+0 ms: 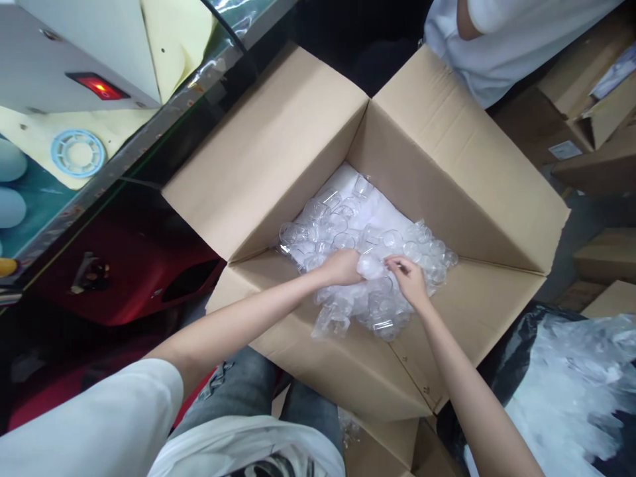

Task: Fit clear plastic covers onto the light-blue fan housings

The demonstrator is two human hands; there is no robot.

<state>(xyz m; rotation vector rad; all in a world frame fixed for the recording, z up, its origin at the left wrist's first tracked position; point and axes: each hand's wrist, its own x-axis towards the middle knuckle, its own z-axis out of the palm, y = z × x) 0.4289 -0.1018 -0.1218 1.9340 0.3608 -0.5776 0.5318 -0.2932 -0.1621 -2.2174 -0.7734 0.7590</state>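
Observation:
An open cardboard box [278, 152] holds a pile of clear, cup-like pieces [342, 218] and crumpled clear plastic over a white sheet [380, 215]. Above the pile, my left hand [342, 267] is closed with its fingers round a translucent white, rounded piece [371, 266]. At the right side of that piece is my right hand [408, 278], its thumb and fingertips pinched together; whatever lies between them is too small to name.
A bench edge [124, 162] runs along the left, bearing a grey machine [74, 53] and a blue ring [78, 154]. Another person's white shirt [501, 46] shows at top right. A black bag of clear plastic [571, 384] stands lower right, below more cardboard boxes [609, 255].

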